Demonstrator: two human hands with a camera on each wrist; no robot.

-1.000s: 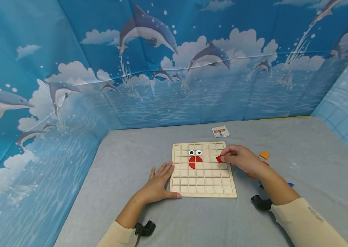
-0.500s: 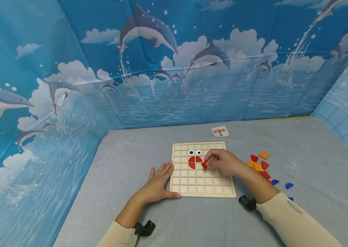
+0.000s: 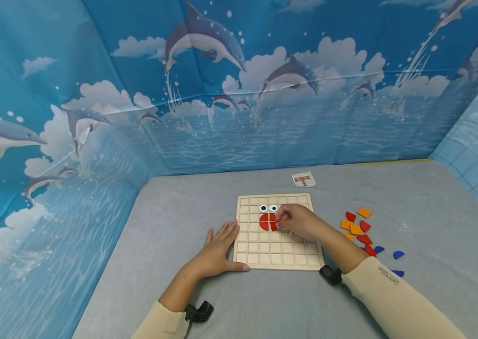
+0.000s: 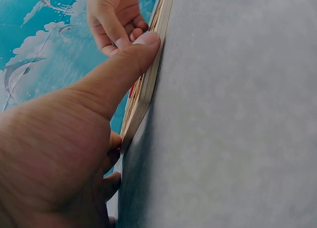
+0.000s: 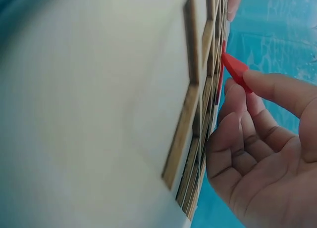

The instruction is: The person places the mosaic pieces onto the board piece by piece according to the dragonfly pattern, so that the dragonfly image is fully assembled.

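Note:
A light wooden grid board [image 3: 264, 259] lies flat on the grey table. On it, two eye pieces [image 3: 268, 208] sit above red quarter-round pieces [image 3: 264, 222] joined into a disc. My right hand [image 3: 298, 220] is over the board and pinches a red quarter-round piece [image 5: 237, 72] between thumb and fingers. The tip of that piece is right at the grid, next to the red disc. My left hand [image 3: 219, 252] rests along the board's left edge, fingers spread and thumb [image 4: 141, 47] on the near edge.
Several loose orange pieces [image 3: 355, 229], red pieces [image 3: 365, 240] and blue pieces [image 3: 398, 254] lie right of the board. A small pattern card [image 3: 303, 179] lies behind it. A dolphin-print curtain [image 3: 205, 94] rises along the table's far side.
My right hand has moved left across the board with the red quarter-round piece, down to the red disc. The loose pieces on the right show more fully. The left hand stays put.

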